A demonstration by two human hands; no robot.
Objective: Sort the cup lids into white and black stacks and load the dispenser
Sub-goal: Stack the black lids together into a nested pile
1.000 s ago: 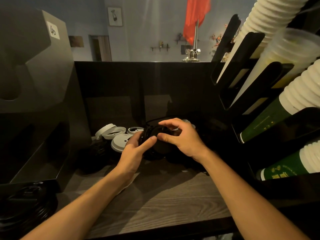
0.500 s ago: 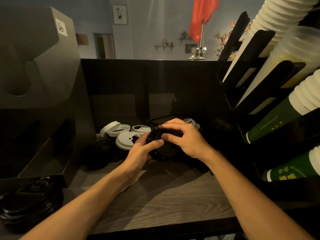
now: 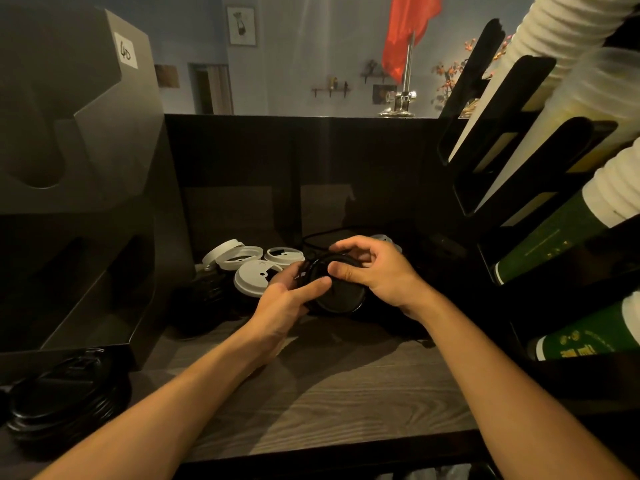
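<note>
Head view: nearest me, a grey wood-grain counter [image 3: 346, 393] runs under both forearms. Both hands hold a small stack of round black plastic cup lids [image 3: 341, 292] just above its middle, and I place everything else from that stack.

Near and well to its left, a heap of glossy black plastic lids [image 3: 65, 400] lies at the counter's edge. The left hand [image 3: 284, 299] curls round the stack from the left, thumb laid across the top face. The right hand [image 3: 377, 271] pinches the right rim between thumb and bent fingers.

Just left of the stack, by the left fingers, sit several round white plastic lids [image 3: 252, 277], one tipped on edge. Further left and behind rises the tall dark angular dispenser box [image 3: 86, 168]. Its white paper label [image 3: 125, 51] reads "40" or "4D"; I cannot tell which. Right of the stack, a black slotted cup rack [image 3: 519, 81] holds dark green paper cups [image 3: 554, 247] whose pale print is too small to read.

I judge sorting is in hand, with black lids being nested together. The next move calls for squaring the rims, then picking another black lid from the dim clutter around the stack and leaving the whites apart.
</note>
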